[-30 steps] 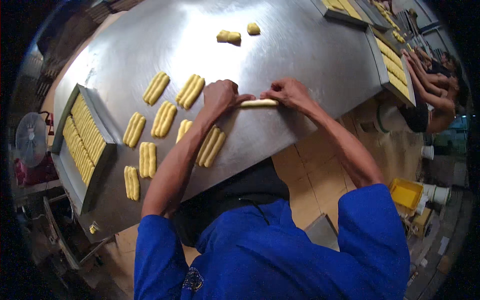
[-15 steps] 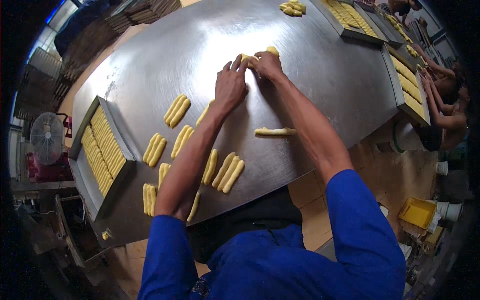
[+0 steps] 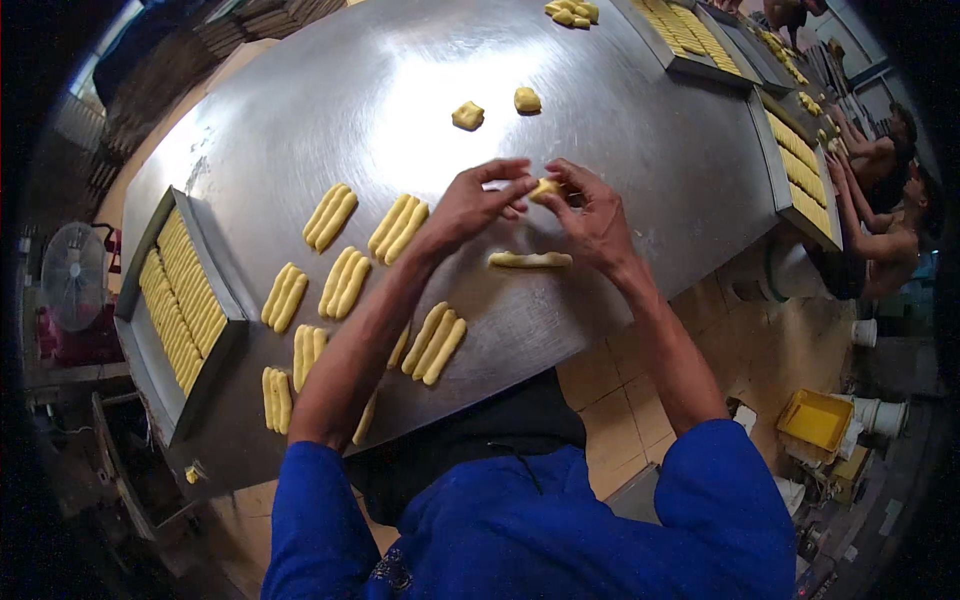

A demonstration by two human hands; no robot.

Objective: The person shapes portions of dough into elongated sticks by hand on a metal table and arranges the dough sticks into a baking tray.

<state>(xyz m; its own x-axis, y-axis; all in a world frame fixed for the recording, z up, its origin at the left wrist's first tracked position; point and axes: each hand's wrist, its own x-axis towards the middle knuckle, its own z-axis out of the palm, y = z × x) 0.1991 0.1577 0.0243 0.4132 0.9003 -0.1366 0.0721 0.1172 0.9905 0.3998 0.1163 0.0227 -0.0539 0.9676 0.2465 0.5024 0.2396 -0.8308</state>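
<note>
My right hand (image 3: pixel 592 212) pinches a small lump of yellow dough (image 3: pixel 543 190) above the metal table (image 3: pixel 640 170). Beside it, my left hand (image 3: pixel 482 205) has its fingers apart and curved toward the lump; whether they touch it I cannot tell. A single dough roll (image 3: pixel 530 260) lies just below my hands. Two more dough lumps, one on the left (image 3: pixel 467 116) and one on the right (image 3: pixel 527 100), rest farther up the table. Left of my hands, rolls lie side by side in groups, such as the nearest full group (image 3: pixel 398 228); my left forearm covers some of them.
A metal tray (image 3: pixel 232 300) filled with rolls stands at the left edge. Other filled trays (image 3: pixel 785 200) line the right side, where people (image 3: pixel 880 200) work. A pile of dough pieces (image 3: pixel 572 12) lies at the far side. A yellow crate (image 3: pixel 815 420) sits at lower right.
Both hands have come nearer to me from the far lumps, and the right now holds a dough lump off the table. Two lumps stay behind, uncovered. The view has shifted slightly.
</note>
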